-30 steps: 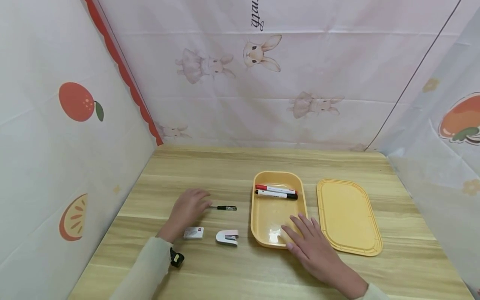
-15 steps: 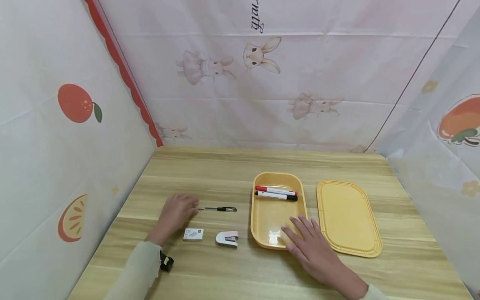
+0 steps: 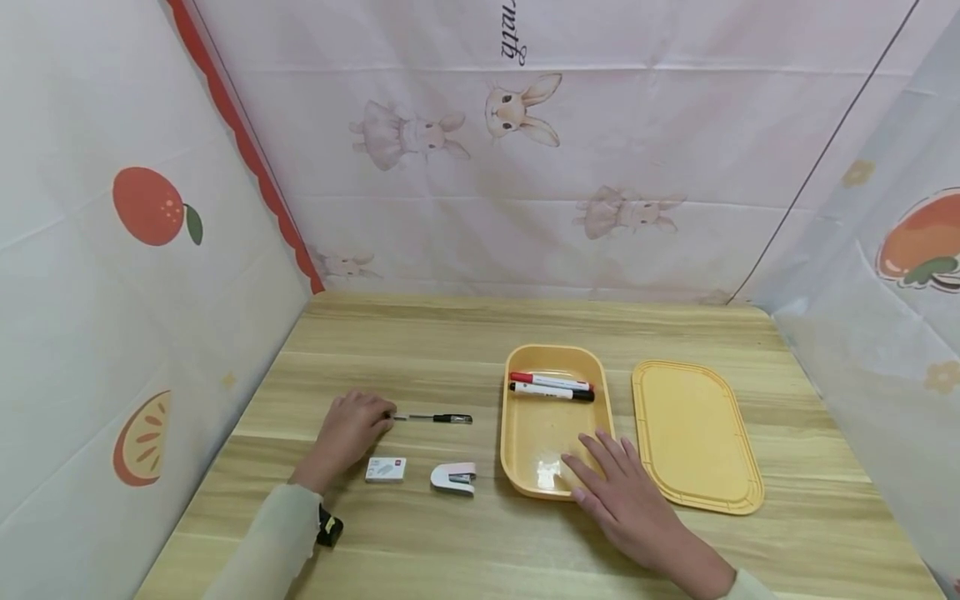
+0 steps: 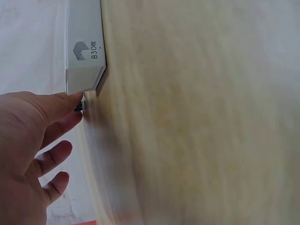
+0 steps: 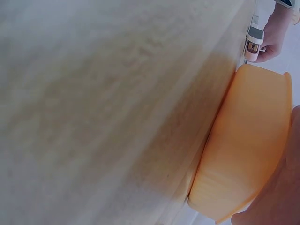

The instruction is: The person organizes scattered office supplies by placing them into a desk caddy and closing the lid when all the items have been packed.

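Observation:
My left hand point(image 3: 349, 432) pinches the left end of a clear-barrelled pen point(image 3: 452, 419) with a black cap, which lies along the table. In the left wrist view, thumb and forefinger meet on the pen's dark tip point(image 4: 79, 107), and the other fingers are loosely bent. A small white staple box point(image 3: 386, 469) sits just in front of that hand, and a white and pink stapler point(image 3: 453, 478) lies to its right. My right hand point(image 3: 626, 505) rests with spread fingers over the near right rim of a yellow plastic box point(image 3: 551, 442).
Inside the yellow box lie a red marker point(image 3: 551, 381) and a black marker point(image 3: 551, 391), side by side. Its flat yellow lid point(image 3: 697, 433) lies to the right. Printed cloth walls point(image 3: 480, 250) border the wooden table point(image 3: 420, 333) at the back and sides.
My left hand has drawn back left along the pen to its end, uncovering more of the barrel and the staple box. The right hand and yellow box stay put.

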Motion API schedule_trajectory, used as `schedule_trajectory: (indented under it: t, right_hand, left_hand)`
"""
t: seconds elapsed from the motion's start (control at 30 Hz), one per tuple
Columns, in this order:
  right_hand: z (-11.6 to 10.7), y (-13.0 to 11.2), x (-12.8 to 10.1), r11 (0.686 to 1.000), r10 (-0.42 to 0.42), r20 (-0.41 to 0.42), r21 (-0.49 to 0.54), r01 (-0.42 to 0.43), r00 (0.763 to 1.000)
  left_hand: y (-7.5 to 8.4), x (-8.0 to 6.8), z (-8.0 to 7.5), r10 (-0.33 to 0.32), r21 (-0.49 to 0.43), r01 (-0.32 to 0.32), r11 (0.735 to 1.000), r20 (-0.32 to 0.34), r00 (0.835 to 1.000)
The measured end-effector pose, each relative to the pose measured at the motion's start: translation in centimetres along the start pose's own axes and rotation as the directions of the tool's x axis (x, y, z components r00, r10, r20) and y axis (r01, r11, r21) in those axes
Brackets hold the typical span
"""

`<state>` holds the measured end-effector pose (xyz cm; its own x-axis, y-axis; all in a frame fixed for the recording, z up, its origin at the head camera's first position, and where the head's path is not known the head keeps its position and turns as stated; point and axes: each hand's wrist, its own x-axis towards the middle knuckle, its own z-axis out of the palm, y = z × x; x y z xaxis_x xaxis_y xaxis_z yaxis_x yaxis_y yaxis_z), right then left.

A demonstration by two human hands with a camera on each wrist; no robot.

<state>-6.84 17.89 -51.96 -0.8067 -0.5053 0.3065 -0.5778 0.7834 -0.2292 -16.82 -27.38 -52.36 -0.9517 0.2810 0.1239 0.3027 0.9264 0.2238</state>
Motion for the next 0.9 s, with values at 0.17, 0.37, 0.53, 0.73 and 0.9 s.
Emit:
schedule_trajectory:
  t: [0.17,0.37,0.53,0.73,0.9]
  right_hand:
    - [0.06,0.07,0.01,1.000,-0.007,-0.006,0.001,0.007,1.000]
    - [0.08,0.10,-0.02,1.000,-0.020,-0.022,-0.004,0.019,1.000]
    - [-0.10,0.04,0.04,1.000,-0.001,-0.018,0.013,0.001,1.000]
    - [-0.35,-0.12,0.11,1.000,0.008,-0.001,0.021,-0.008,1.000]
    - [-0.39,-0.19,0.14,1.000,0.018,0.008,0.020,-0.018,1.000]
  left_hand:
    - [0.15,0.13,-0.03,0.030,-0.002,-0.030,1.000,-0.012,0.999]
    - [-0.07,0.10,0.10,0.068,0.028,-0.067,0.997,-0.033,0.997]
    - [-0.50,0.12,0.17,0.053,0.019,-0.053,0.998,-0.029,0.998]
    - [-0.73,0.14,-0.08,0.047,-0.004,-0.047,0.999,-0.013,0.999]
    - [-0.67,-0.10,-0.41,0.011,-0.088,-0.009,0.996,0.013,1.000]
